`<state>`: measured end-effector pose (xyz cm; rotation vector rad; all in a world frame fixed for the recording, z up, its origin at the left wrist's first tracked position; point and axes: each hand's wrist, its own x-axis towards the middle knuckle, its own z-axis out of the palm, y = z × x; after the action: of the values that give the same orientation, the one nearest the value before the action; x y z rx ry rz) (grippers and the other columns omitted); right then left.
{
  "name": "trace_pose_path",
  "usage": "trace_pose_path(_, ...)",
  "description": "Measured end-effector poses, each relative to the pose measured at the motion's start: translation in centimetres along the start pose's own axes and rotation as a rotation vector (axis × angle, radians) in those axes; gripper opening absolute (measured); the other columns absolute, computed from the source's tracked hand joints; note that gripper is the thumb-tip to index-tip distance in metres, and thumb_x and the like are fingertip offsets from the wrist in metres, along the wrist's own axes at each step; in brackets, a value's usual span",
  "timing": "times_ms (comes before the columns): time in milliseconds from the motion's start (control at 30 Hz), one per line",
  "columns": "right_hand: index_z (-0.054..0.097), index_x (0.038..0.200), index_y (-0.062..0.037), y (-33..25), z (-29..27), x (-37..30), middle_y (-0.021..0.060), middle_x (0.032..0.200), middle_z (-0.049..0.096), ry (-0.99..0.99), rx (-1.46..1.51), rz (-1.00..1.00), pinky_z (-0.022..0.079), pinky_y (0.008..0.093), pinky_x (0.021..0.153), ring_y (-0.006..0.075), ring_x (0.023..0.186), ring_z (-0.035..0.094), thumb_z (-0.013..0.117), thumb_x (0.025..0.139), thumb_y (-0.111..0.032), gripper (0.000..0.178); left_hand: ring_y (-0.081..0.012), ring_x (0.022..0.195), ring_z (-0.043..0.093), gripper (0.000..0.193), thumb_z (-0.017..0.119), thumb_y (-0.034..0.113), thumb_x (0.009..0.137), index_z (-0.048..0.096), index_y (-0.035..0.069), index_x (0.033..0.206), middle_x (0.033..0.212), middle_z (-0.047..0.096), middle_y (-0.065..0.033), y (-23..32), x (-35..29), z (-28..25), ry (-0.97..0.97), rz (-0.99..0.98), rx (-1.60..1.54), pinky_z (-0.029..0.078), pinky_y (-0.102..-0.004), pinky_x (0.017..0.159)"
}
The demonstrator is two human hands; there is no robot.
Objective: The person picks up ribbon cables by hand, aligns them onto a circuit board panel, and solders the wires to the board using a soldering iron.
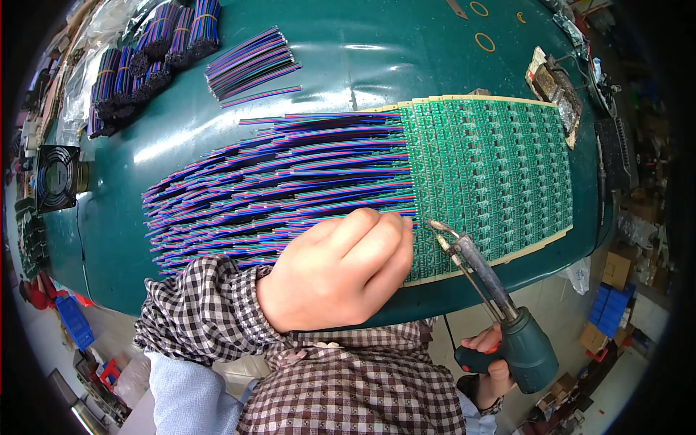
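Several overlapping panels of green circuit boards [493, 174] lie on the green table. Rows of multi-colour ribbon wires [290, 170] run leftward from their left side. My left hand [337, 268] is closed in a pinch at the near part of that side, over the wires; a ribbon wire's end shows at the fingertips, though the grip itself is partly hidden. In my right hand [493, 366] is a green soldering gun [529, 348], held by its handle below the table edge. Its tip rests at or just above the boards, right of my left fingertips.
A loose pile of ribbon wires [254, 65] lies beyond the rows. Banded wire bundles [159, 43] are stacked at the far left, above a black fan [59, 178]. A dirty metal tray [554, 90] stands far right. Yellow rubber bands [484, 42] lie at the back.
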<state>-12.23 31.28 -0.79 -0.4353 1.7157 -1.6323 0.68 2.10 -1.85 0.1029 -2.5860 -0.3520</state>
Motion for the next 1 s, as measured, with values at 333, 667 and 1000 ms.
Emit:
trace_pose_path(333, 0.04, 0.123, 0.0107, -0.3, 0.4, 0.2, 0.0102, 0.087, 0.057, -0.01, -0.007, 0.034, 0.057, 0.0431, 0.076, 0.0236, 0.083, 0.06, 0.071, 0.081, -0.04, 0.073, -0.0215, 0.072, 0.059, 0.039, 0.065, 0.005, 0.062, 0.065, -0.007, 0.099, 0.092, 0.059, -0.0131, -0.1, 0.0, 0.1, 0.008, 0.0, -0.025, 0.05, -0.0282, 0.059)
trace_pose_path(667, 0.047, 0.112, 0.0088, -1.8, 2.2, 1.1, 0.0119, 0.086, 0.056, -0.073, -0.062, 0.14, 0.056, 0.0423, 0.077, 0.0229, 0.081, 0.06, 0.071, 0.08, -0.041, 0.064, -0.0215, 0.073, 0.06, 0.038, 0.065, 0.004, 0.062, 0.065, -0.008, 0.098, 0.093, 0.059, -0.0133, -0.1, 0.0, 0.1, 0.005, -0.002, -0.041, 0.05, -0.0284, 0.06)
trace_pose_path(1000, 0.048, 0.109, 0.0093, -2.0, 2.5, 1.1, 0.0125, 0.084, 0.055, -0.029, -0.126, 0.098, 0.057, 0.0425, 0.074, 0.0231, 0.079, 0.06, 0.071, 0.08, -0.043, 0.064, -0.0222, 0.074, 0.06, 0.034, 0.066, 0.004, 0.064, 0.065, -0.007, 0.096, 0.092, 0.059, -0.0127, -0.2, 0.0, 0.2, 0.001, 0.002, -0.039, 0.052, -0.0291, 0.062)
